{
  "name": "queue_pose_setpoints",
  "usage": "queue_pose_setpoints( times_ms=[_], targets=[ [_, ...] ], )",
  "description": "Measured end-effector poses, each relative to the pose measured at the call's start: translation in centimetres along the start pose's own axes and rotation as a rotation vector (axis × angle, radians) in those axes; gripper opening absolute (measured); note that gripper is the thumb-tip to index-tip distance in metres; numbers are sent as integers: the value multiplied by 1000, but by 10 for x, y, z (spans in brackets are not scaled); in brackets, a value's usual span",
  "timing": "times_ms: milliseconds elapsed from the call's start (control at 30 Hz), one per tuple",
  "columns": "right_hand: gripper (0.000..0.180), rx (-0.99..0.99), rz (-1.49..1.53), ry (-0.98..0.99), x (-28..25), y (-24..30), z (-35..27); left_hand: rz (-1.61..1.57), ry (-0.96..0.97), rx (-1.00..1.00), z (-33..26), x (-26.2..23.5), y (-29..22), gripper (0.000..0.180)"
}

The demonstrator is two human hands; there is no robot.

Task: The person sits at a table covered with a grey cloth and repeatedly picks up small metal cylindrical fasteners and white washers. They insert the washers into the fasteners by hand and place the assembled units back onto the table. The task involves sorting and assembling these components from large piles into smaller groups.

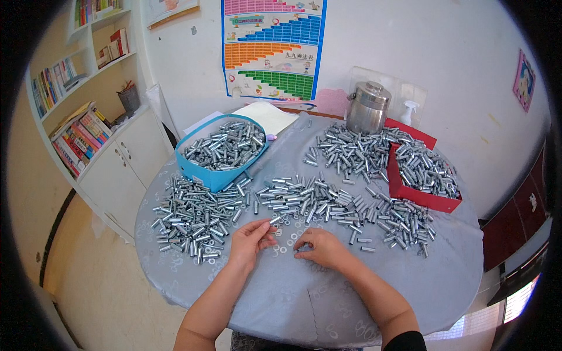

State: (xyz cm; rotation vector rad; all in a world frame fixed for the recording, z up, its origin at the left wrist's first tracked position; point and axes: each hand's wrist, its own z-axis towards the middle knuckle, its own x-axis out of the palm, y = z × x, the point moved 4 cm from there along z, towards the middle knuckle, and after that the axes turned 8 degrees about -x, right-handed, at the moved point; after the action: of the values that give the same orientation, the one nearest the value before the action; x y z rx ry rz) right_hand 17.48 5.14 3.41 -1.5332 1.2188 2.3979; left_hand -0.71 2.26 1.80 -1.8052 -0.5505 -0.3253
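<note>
My left hand (250,238) pinches a short silver metal sleeve (274,220) between thumb and fingers, just above a scatter of small flat washers (285,240) on the grey tablecloth (304,292). My right hand (321,245) rests palm down on the cloth, its fingertips touching the washers. Heaps of the same silver sleeves lie to the left (196,219), in the middle (304,199) and to the right (404,219) of my hands.
A blue box (218,151) and a red box (424,175) hold more sleeves; another heap (351,149) lies before a steel canister (367,106). White papers (266,116) sit at the table's far edge. A bookshelf and cabinet (99,134) stand left; posters hang on the wall.
</note>
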Motion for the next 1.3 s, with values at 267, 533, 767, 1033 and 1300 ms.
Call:
queue_pose_setpoints(
  times_ms=[267,533,767,1033,1300],
  targets=[
    [19,168,235,-305,-2,-11,0,61,31,-56,0,1,7,21],
    [15,185,457,-646,-12,-7,0,63,112,-104,-2,8,13,21],
    [18,134,384,-610,-12,3,-1,32,123,-116,-1,8,17,21],
    [17,90,258,-630,-14,8,-1,27,134,-127,-2,10,19,21],
    [22,-65,96,-525,-11,20,-1,9,151,-116,-2,11,21,22]
  ],
)
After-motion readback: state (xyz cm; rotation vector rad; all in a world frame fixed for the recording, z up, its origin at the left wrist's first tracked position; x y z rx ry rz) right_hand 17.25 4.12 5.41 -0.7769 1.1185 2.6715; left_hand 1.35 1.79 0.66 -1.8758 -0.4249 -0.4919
